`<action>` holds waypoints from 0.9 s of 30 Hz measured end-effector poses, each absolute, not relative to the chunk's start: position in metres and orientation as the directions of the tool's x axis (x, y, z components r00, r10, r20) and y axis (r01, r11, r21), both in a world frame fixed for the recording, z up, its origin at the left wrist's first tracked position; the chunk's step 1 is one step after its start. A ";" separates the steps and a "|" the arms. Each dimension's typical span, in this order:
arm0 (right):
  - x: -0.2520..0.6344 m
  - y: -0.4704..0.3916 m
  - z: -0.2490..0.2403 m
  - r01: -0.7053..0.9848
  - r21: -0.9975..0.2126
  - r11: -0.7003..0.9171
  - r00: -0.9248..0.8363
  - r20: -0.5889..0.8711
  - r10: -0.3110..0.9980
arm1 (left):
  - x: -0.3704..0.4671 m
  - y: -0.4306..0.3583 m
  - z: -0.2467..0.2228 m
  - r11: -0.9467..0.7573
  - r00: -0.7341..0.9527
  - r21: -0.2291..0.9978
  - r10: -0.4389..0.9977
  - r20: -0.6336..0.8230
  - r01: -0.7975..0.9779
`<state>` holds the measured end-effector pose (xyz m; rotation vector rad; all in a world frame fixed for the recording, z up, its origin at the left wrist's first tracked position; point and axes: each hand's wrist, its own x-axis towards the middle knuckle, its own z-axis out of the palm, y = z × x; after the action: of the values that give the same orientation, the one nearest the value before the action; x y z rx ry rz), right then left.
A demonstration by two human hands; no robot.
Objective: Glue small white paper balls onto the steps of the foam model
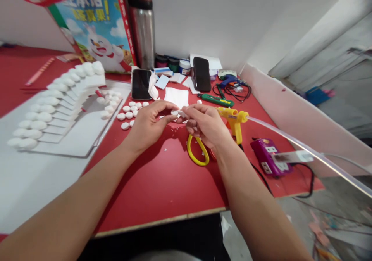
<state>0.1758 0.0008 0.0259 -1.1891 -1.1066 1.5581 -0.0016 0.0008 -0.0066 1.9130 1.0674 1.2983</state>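
Over the red table my left hand [152, 125] and my right hand [207, 124] meet fingertip to fingertip. Between left thumb and fingers is a small white oval piece [174, 113]. My right hand pinches a small white scrap [182, 114] against it; the fingers partly cover both. Loose white oval pieces [129, 115] lie beside my left hand. Under my right hand are yellow-handled scissors [198, 161], their blades hidden. Just right of that hand stands a yellow glue gun [236, 126] with a long clear glue stick [290, 140] in its back.
At left, a fan-shaped white model [66, 109] edged with white ovals rests on white board [55, 183]. Behind are two phones [141, 84], a steel flask [142, 28], a printed box [99, 28] and a green cutter [216, 100]. A purple power box [270, 158] with cords sits right.
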 end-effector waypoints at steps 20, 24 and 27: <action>0.175 0.002 0.009 0.391 -0.870 0.301 -0.141 0.267 0.953 | 0.001 0.000 -0.004 -0.294 0.187 0.946 0.946 0.267 0.137; 0.176 -0.002 0.009 0.590 -0.662 0.463 -0.227 0.415 0.881 | 0.001 0.000 -0.001 -0.245 0.172 0.965 0.958 0.228 0.088; 0.176 -0.005 0.011 0.599 -0.612 0.517 -0.278 0.447 0.850 | 0.000 -0.001 0.002 -0.241 0.157 0.967 0.961 0.226 0.086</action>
<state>0.1757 -0.0051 0.0114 -1.1809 -1.9951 0.4195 0.0000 -0.0006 0.0022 1.5268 1.0525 1.2157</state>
